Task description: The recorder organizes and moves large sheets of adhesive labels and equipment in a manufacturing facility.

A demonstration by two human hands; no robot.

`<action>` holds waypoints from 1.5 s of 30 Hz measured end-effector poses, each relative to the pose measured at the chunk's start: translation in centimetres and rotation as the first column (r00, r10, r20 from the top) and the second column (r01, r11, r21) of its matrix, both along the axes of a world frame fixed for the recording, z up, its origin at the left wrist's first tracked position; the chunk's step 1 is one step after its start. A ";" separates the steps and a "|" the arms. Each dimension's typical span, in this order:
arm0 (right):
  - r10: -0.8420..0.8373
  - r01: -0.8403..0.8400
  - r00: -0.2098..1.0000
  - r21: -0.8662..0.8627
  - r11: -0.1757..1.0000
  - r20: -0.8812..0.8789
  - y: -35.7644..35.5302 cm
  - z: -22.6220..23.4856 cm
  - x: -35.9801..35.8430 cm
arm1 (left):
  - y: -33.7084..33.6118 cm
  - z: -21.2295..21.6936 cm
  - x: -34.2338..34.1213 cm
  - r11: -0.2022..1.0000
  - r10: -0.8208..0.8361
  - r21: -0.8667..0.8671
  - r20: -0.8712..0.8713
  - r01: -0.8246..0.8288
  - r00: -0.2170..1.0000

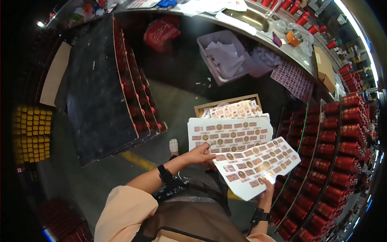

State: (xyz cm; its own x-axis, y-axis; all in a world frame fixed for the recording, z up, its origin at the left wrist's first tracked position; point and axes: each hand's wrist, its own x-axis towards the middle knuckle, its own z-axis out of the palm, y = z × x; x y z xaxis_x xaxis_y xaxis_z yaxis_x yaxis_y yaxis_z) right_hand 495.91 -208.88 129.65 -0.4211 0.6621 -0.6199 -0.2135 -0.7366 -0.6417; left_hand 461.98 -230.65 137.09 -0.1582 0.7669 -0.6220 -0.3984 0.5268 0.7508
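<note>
A white sheet of stickers [258,161], printed with rows of gold discs and reddish-brown rectangles, is tilted in front of my body. My right hand [266,192] grips its lower right edge, thumb on top and the other fingers hidden beneath. At the sheet's left corner is my left hand [198,154], fingers bent against the edge and the index finger reaching over the pile behind. That pile of similar sticker sheets [193,135] lies just beyond, partly covered by the held sheet. Behind it, a wooden box [198,109] holds more printed sheets.
On my right, shelves carry rows of red cans [346,147]. A black-topped rack [96,92] with red items stands left. Ahead, a grey plastic tub [201,40] sits below a counter with a sink [246,18]. Yellow blocks [34,133] are stacked far left.
</note>
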 end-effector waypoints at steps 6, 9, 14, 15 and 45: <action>-0.124 0.104 0.983 0.149 0.983 0.132 -4.2 5.2 1.4 | -9.5 -2.4 -7.9 0.981 0.104 -0.151 -0.114 -0.120 0.988; -0.184 0.155 0.974 0.205 0.966 0.132 -5.9 6.8 0.2 | -13.1 -2.9 -11.8 0.964 0.193 -0.145 -0.201 -0.224 0.961; -0.191 0.170 0.978 0.214 0.962 0.081 -6.9 7.6 -0.9 | -16.7 -0.1 -15.5 0.898 0.229 -0.325 -0.232 -0.298 0.945; -0.192 0.172 0.979 0.212 0.962 0.076 -6.6 7.8 -1.0 | -17.1 0.4 -16.3 0.892 0.253 -0.316 -0.243 -0.323 0.937; -0.159 0.056 0.959 0.397 0.916 0.233 -1.7 21.9 -12.7 | -17.8 -3.5 -23.0 0.725 0.206 -0.688 0.233 0.012 0.950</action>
